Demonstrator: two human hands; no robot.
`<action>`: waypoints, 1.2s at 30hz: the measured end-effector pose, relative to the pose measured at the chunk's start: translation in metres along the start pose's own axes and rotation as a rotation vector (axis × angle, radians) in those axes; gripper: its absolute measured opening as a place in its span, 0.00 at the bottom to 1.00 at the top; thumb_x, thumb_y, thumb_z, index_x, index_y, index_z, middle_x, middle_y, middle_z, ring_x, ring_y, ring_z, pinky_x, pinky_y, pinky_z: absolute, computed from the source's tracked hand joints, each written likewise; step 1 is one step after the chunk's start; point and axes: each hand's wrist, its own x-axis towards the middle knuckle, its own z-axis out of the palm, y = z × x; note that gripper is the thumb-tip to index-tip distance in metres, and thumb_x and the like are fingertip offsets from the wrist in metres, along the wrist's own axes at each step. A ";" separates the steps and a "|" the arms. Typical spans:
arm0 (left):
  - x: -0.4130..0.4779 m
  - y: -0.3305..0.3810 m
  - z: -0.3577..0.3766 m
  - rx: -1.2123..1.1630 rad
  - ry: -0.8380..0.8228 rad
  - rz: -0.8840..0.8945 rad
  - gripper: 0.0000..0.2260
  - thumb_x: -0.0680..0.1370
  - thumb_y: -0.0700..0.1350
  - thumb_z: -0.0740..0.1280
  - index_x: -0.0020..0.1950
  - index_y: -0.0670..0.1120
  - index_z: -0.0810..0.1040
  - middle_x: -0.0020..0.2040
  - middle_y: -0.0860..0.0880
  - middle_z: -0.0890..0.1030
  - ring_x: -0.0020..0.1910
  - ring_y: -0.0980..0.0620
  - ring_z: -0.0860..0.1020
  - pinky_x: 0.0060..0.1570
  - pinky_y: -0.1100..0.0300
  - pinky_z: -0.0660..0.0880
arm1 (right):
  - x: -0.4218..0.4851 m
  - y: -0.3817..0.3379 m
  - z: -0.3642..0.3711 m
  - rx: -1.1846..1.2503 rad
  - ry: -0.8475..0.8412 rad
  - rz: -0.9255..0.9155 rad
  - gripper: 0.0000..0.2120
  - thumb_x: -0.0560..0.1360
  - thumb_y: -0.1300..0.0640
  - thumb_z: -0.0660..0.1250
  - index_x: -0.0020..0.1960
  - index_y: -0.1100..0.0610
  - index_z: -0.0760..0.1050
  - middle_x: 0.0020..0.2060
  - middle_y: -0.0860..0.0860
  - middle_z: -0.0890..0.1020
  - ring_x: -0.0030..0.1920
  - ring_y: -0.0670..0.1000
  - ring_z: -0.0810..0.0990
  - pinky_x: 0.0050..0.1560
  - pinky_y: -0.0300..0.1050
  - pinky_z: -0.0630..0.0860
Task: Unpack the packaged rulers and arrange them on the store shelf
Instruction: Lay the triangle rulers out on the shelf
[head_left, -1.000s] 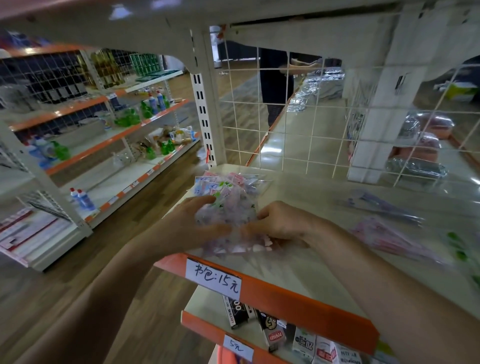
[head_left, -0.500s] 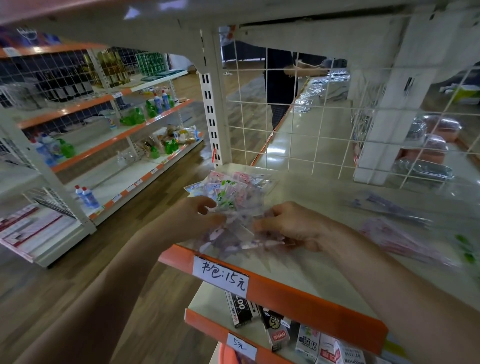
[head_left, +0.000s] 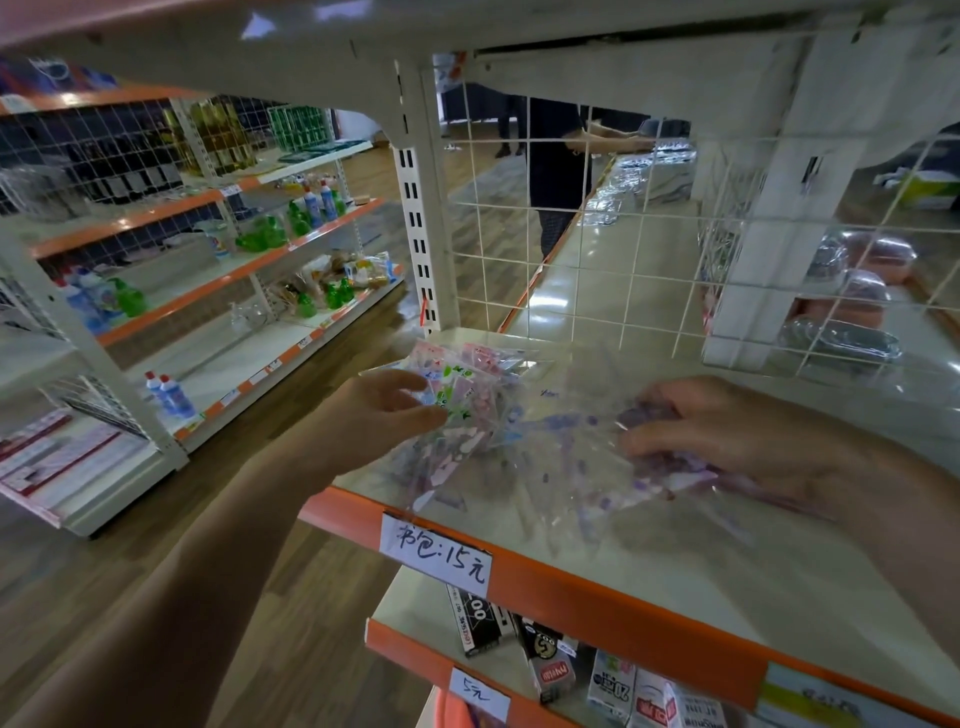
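Note:
A clear plastic packet of patterned rulers (head_left: 467, 410) lies on the cream store shelf (head_left: 675, 561), near its left front corner. My left hand (head_left: 384, 415) pinches the packet's left end between thumb and fingers. My right hand (head_left: 727, 441) grips a bundle of purple-patterned rulers (head_left: 670, 467) at the packet's right side, fingers curled over them. Crinkled clear wrap (head_left: 550, 452) stretches blurred between both hands. The rulers' exact count is not visible.
An orange shelf lip with a handwritten price tag (head_left: 439, 553) runs along the front. A white wire grid (head_left: 597, 234) backs the shelf. Boxed goods (head_left: 550, 660) fill the shelf below. Another person (head_left: 558, 171) stands behind the grid. A shelf unit with bottles (head_left: 234, 260) stands left.
My hands have drawn apart: the right hand moved right with a bundle of rulers, stretching the clear wrap, while the left hand kept hold of the packet's left end.

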 end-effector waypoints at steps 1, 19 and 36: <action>-0.001 0.006 0.002 -0.071 -0.015 0.030 0.24 0.72 0.50 0.71 0.67 0.50 0.73 0.56 0.53 0.79 0.53 0.57 0.77 0.47 0.66 0.70 | -0.006 0.000 -0.004 0.022 -0.003 -0.016 0.09 0.71 0.69 0.69 0.51 0.70 0.75 0.38 0.59 0.79 0.38 0.55 0.77 0.43 0.49 0.71; -0.027 0.028 0.095 -0.204 -0.297 0.461 0.10 0.72 0.46 0.71 0.53 0.51 0.83 0.48 0.54 0.84 0.48 0.55 0.82 0.48 0.60 0.78 | -0.061 0.056 0.016 -0.346 0.296 -0.351 0.16 0.72 0.58 0.71 0.51 0.41 0.71 0.48 0.28 0.76 0.50 0.31 0.76 0.49 0.26 0.71; 0.004 0.066 0.124 -0.975 -0.811 -0.120 0.31 0.58 0.50 0.82 0.59 0.45 0.81 0.52 0.45 0.83 0.51 0.47 0.83 0.42 0.51 0.80 | -0.066 0.070 0.002 0.409 0.577 -0.275 0.09 0.74 0.68 0.67 0.51 0.59 0.75 0.30 0.45 0.78 0.29 0.44 0.76 0.30 0.34 0.72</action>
